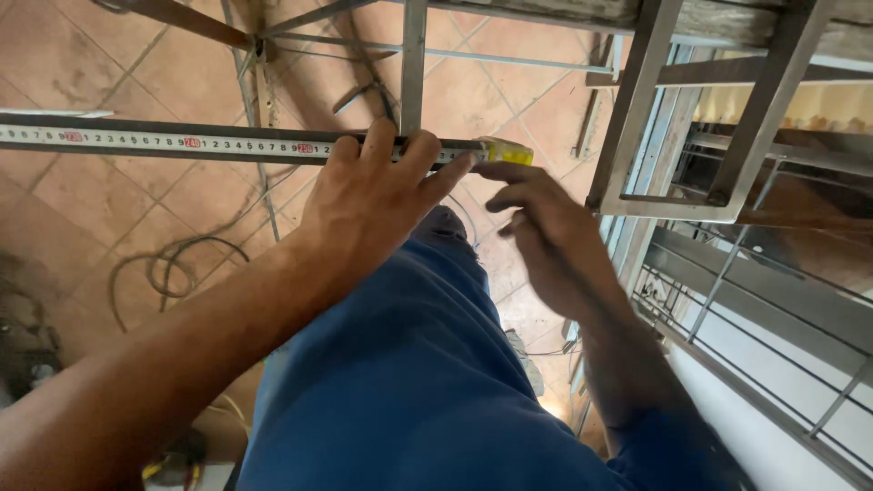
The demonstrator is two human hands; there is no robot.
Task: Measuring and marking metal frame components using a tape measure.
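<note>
A white measuring tape blade (164, 142) lies along a dark metal bar (136, 127) that runs from the left edge toward the middle. My left hand (377, 195) rests on the bar, its fingers pressing the tape blade down. The yellow tape case (507, 153) sits at the blade's right end. My right hand (536, 227) is just right of the left one, its fingertips at the yellow case; I cannot see whether it grips the case. My blue trouser leg (409, 364) fills the lower middle.
A grey metal frame of square tubes (718, 127) stands at the right, with more bars and railings (755, 309) below it. Thin rods (264, 109) and a coiled cable (173, 268) lie on the reddish tiled floor (82, 64). A vertical tube (414, 64) rises behind the bar.
</note>
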